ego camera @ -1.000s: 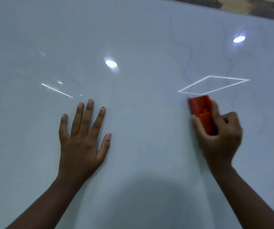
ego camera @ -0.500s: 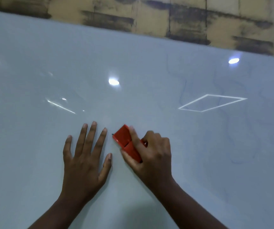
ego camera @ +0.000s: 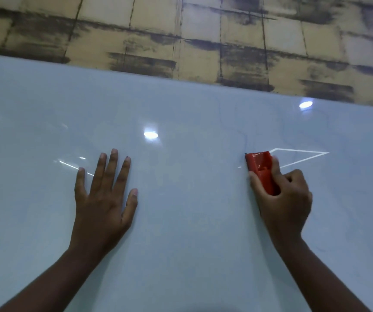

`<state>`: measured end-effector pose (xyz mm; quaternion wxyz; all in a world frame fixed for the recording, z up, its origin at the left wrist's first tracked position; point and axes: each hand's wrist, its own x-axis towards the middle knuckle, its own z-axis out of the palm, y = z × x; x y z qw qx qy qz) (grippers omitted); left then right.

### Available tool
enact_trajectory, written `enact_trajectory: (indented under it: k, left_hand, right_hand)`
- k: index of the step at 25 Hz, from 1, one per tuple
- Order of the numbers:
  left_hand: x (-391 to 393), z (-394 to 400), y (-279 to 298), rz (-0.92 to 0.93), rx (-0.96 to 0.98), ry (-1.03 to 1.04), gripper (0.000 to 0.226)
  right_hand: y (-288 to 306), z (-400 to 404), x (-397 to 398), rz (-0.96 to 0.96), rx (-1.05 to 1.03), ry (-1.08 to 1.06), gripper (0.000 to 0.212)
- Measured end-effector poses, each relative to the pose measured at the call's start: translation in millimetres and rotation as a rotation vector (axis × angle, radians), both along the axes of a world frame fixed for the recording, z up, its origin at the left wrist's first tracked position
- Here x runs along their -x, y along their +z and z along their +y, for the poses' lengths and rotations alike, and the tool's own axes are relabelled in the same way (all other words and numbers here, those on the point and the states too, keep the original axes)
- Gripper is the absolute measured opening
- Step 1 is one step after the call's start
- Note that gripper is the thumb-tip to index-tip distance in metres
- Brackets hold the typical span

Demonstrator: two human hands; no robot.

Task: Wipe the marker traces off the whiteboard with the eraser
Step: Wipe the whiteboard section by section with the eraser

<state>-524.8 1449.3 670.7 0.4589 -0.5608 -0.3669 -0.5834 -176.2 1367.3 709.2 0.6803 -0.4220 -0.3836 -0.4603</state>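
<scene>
A glossy whiteboard lies flat and fills most of the view. My right hand grips a red eraser and presses it on the board at centre right. Faint thin marker traces run just above the eraser and further right, toward the far edge. My left hand rests flat on the board at centre left, fingers straight and spread.
Beyond the board's far edge is a worn yellow tiled floor. Light reflections and a bright quadrilateral glare shine on the board next to the eraser.
My right hand swept the eraser left, close to my left hand, then back right to the traces. The left hand stayed flat. The view tilted up, showing the floor.
</scene>
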Motion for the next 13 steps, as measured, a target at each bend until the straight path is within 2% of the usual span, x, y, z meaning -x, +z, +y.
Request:
enact_trajectory:
  k: [3,8,13]
  left_hand:
    - [0,0,-1,-0.004,-0.002,-0.011,0.068]
    - [1,1,-1,0.009,-0.003,0.002,0.069]
    - [2,2,0,0.013,-0.028,0.013,0.070]
  right_hand:
    - [15,9,41,-0.033,-0.020,-0.006,0.057]
    - [-9,26,150,-0.484,0.045,-0.047,0.062]
    - [4,26,149,-0.657,0.045,-0.119,0.062]
